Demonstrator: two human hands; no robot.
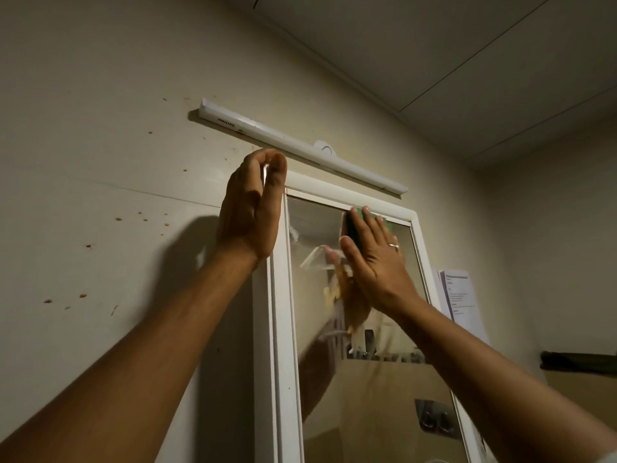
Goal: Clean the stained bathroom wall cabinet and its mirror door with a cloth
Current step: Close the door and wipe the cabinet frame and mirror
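A white-framed wall cabinet (pixel 279 329) hangs in front of me, its mirror door (pixel 384 389) showing smears and reflections. My left hand (pixel 252 208) grips the cabinet's top left corner, fingers curled over the frame's edge. My right hand (pixel 374 259) lies flat with straight fingers, pressing a green cloth (pixel 354 225) against the upper part of the mirror just under the top frame. Most of the cloth is hidden beneath the palm.
A long white light bar (pixel 300 145) is mounted on the wall just above the cabinet. The beige wall (pixel 100 195) on the left carries several brown spots. Papers (pixel 460 302) hang right of the cabinet, and a dark shelf (pixel 577 360) sticks out at far right.
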